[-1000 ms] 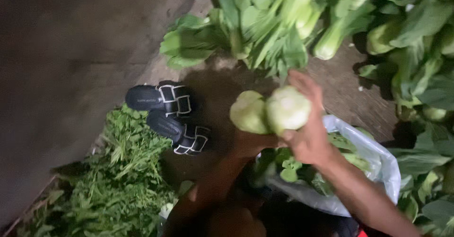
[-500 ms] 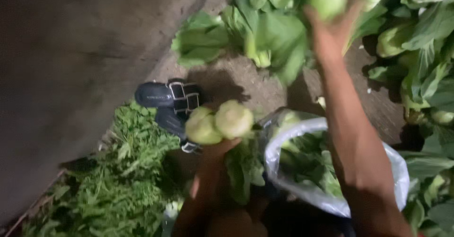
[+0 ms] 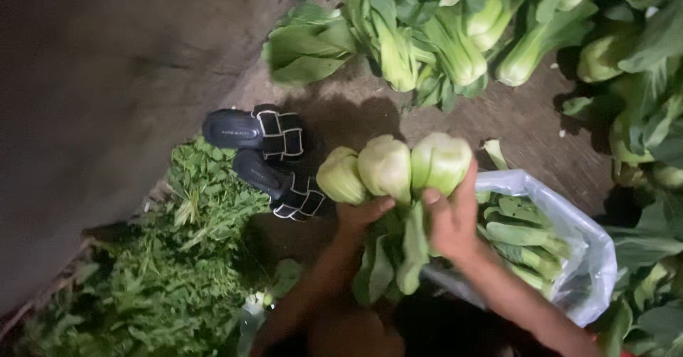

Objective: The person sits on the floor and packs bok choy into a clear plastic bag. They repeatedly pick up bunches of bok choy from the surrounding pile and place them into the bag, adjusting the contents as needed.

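Now, head view: everything below is seen from above, looking down at the ground.
Left hand (image 3: 359, 218): placed just under the bunch, its fingers closed round the stalks, thumb laid across at about 2 o'clock.
Right hand (image 3: 449, 218): pressed against the right-most head, fingers wrapped about it in a firm grip.
Bok choy heads (image 3: 391, 166): three pale green heads are held together between both hands, cut bases turned toward 12 o'clock, leaves hanging toward 6 o'clock.
Plastic bag (image 3: 576, 243): a clear bag is seen at 3 o'clock of the hands, mouth open, more bok choy lying inside; it is touched by the right forearm.
Loose bok choy (image 3: 455, 37): a heap is spread on the ground at 12 o'clock, well apart from the hands.
Black sandals (image 3: 270, 154): a pair is set side by side at 10 o'clock of the bunch.
Leafy herbs (image 3: 163, 279): a green pile is seen at 8 o'clock, just beside the sandals.
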The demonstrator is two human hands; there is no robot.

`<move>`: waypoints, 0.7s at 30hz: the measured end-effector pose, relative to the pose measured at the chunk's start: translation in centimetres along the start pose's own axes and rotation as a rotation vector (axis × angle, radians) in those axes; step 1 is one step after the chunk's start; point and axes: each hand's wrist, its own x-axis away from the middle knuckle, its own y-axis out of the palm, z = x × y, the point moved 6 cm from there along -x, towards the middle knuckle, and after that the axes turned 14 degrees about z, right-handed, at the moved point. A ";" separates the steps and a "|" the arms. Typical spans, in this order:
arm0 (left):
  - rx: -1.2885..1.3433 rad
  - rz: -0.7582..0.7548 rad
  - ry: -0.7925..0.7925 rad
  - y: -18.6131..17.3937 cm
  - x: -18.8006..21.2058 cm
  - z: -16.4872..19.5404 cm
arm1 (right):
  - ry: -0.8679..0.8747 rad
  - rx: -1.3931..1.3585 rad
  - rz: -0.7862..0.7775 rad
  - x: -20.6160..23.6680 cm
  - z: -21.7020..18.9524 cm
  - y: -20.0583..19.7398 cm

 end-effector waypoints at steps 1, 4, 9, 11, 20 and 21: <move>0.042 0.031 0.013 -0.3 0.4 0.1 | -0.039 0.023 -0.001 0.5 0.5 0.6; -0.006 -0.031 -0.024 -0.5 1.4 0.3 | 0.009 0.021 0.023 1.0 1.7 1.7; -0.061 0.004 -0.081 -1.9 1.0 0.9 | 0.167 0.106 -0.193 1.6 -0.1 3.2; -0.034 0.025 -0.119 -3.2 1.7 1.6 | 0.002 0.104 -0.500 1.0 -2.5 3.6; -0.023 0.005 -0.184 -4.9 1.4 3.0 | 0.000 0.922 -0.051 -17.2 6.3 -2.8; -0.021 -0.001 -0.182 -4.6 1.1 3.4 | -0.028 0.852 0.027 -16.7 6.9 -4.7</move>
